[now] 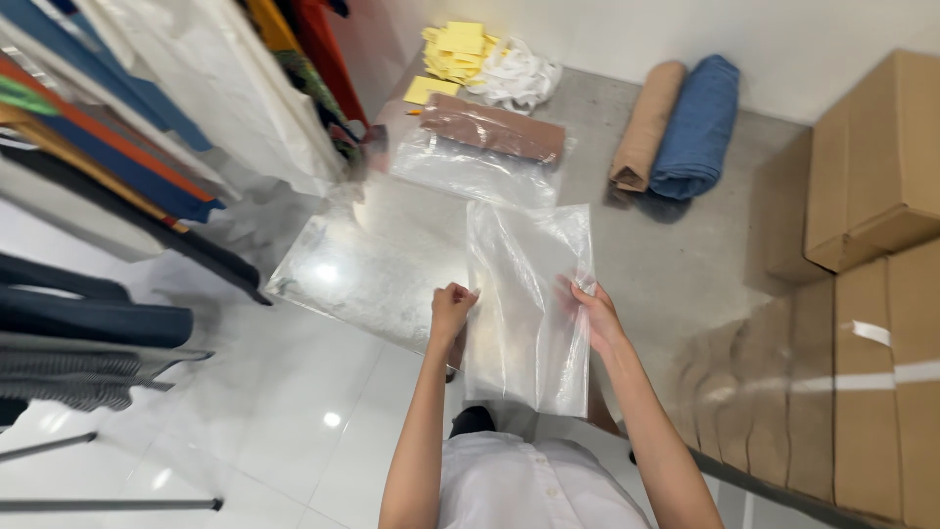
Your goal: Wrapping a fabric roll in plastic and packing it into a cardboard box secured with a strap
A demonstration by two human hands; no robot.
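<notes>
I hold a clear plastic bag (529,294) up in front of me with both hands. My left hand (450,310) pinches its left edge, and my right hand (595,315) grips its right edge, partly seen through the film. The bag hangs flat and upright above the floor. Below and beyond it lies a stack of clear plastic bags (362,274) on the floor. Farther off, a brown folded cloth inside a plastic bag (493,128) rests on the floor.
Hanging clothes (108,167) fill a rack on the left. Cardboard boxes (871,294) stand stacked on the right. A tan fabric roll (646,125) and a blue fabric roll (697,127) lie by the far wall, with yellow papers (452,51) and white cloth (516,76).
</notes>
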